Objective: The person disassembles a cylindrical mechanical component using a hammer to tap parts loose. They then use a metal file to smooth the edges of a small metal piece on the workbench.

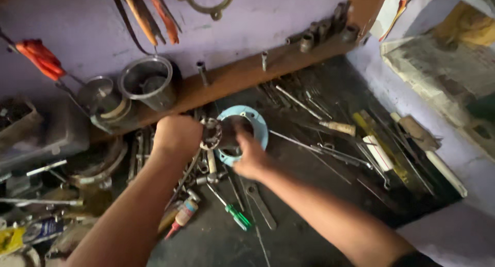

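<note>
Left hand (178, 134) and right hand (249, 156) both clasped round dark metal cylindrical part (220, 134), over pale-blue flat ring gasket (258, 123); green-handled screwdriver (236, 215) nearby.

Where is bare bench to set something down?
Bare dark bench lies between the green-handled screwdriver, the flat spanner and the right forearm. It is crowded around both hands, left of the left hand, and among the tools right of the blue ring.
</note>
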